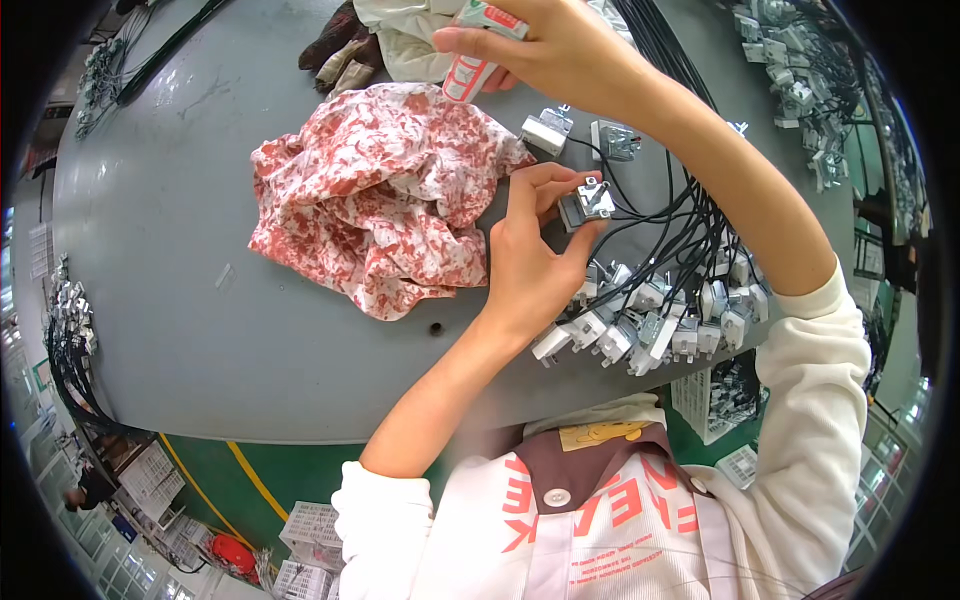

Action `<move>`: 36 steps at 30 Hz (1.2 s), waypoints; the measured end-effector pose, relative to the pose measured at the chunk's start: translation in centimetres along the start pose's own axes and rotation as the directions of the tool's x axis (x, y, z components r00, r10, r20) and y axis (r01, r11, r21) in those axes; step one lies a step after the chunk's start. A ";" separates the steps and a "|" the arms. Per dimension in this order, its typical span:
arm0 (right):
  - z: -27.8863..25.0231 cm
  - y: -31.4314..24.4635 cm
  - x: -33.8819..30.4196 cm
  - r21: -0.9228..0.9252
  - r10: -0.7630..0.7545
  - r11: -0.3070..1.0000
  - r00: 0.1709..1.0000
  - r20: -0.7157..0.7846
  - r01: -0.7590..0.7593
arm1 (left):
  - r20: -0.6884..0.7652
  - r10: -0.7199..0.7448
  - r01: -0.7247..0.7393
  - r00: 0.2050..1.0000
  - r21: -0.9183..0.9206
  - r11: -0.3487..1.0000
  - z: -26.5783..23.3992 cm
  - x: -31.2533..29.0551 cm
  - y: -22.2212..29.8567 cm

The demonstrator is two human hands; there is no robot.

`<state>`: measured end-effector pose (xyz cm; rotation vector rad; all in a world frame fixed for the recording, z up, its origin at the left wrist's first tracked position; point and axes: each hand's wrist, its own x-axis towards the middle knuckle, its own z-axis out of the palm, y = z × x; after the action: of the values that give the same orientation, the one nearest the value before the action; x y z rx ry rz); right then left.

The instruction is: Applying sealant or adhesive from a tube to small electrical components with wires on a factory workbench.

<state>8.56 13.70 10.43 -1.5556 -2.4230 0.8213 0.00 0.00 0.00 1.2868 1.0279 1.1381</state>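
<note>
My left hand (525, 265) is closed on a plug (592, 203), pinched between thumb and fingers with its metal-and-white end turned up. Higher up, my right hand (555, 45) grips a white, red and green bottle (467, 80), tilted; its top runs out of view. Just beyond the left hand lie a white plug (546, 132) and a grey, clear-looking plug (616, 142). To its right, several white and grey plugs (650, 325) sit heaped along the table edge, with black cables (690, 215) trailing from them.
A crumpled red-and-white cloth (380, 190) lies left of my hands on the grey table (200, 330). Behind it are brown fabric (342, 50) and white cloth (405, 40). More plug bundles rest at the far right (790, 80) and left edge (72, 325). Below stands a white crate (692, 408).
</note>
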 end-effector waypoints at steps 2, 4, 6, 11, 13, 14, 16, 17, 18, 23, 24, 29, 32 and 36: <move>-0.3 0.4 -0.8 0.541 0.057 0.840 0.998 -0.038 -0.027 | -0.007 -0.057 0.056 0.998 -0.031 0.998 0.2 0.1 0.4; -0.8 0.6 -1.3 0.660 0.121 0.751 0.987 -0.103 -0.023 | -0.016 -0.066 0.062 0.998 -0.165 0.984 0.0 0.0 0.1; -2.1 0.4 -2.5 0.731 0.257 0.679 0.953 -0.159 -0.061 | -0.022 -0.074 0.063 0.997 -0.305 0.950 -0.1 0.2 0.0; -3.6 4.1 -5.2 0.837 0.280 0.545 0.931 -0.234 0.047 | -0.023 -0.119 0.091 0.993 -0.514 0.853 -0.2 0.3 0.3; -3.8 5.1 -5.7 0.832 0.289 0.550 0.916 -0.280 0.081 | -0.021 -0.124 0.096 0.992 -0.516 0.851 -0.2 0.3 0.4; -3.8 5.5 -5.8 0.815 0.282 0.574 0.916 -0.286 0.078 | -0.010 -0.124 0.101 0.992 -0.521 0.848 -0.3 0.3 0.3; -3.8 5.6 -6.0 0.797 0.304 0.603 0.913 -0.271 0.036 | 0.002 -0.111 0.097 0.994 -0.503 0.859 -0.3 0.4 0.2; -3.8 5.5 -6.1 0.780 0.316 0.626 0.912 -0.260 0.006 | 0.008 -0.119 0.107 0.993 -0.511 0.853 -0.2 0.4 0.2; -3.7 5.4 -6.1 0.748 0.316 0.663 0.915 -0.252 -0.023 | 0.009 -0.115 0.104 0.993 -0.511 0.853 -0.2 0.5 0.2; -3.2 5.7 -6.2 0.718 0.298 0.693 0.931 -0.210 -0.060 | 0.014 -0.111 0.103 0.994 -0.510 0.854 -0.2 0.5 0.0; -3.1 5.8 -6.2 0.702 0.267 0.710 0.940 -0.214 -0.042 | 0.018 -0.107 0.102 0.994 -0.501 0.859 -0.2 0.5 0.0; -2.7 6.1 -6.4 0.666 0.226 0.746 0.942 -0.247 -0.004 | 0.017 -0.109 0.102 0.994 -0.508 0.855 -0.2 0.5 -0.2; -2.4 6.0 -6.6 0.658 0.224 0.753 0.943 -0.248 -0.006 | 0.017 -0.114 0.107 0.993 -0.507 0.855 -0.1 0.6 -0.2; -2.4 6.0 -6.6 0.650 0.220 0.760 0.945 -0.243 -0.009 | 0.008 -0.111 0.099 0.994 -0.524 0.846 0.0 0.6 -0.3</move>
<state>17.32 10.68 10.45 -1.4141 -1.5788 1.1716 0.13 0.58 -0.25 0.7708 0.7184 1.2409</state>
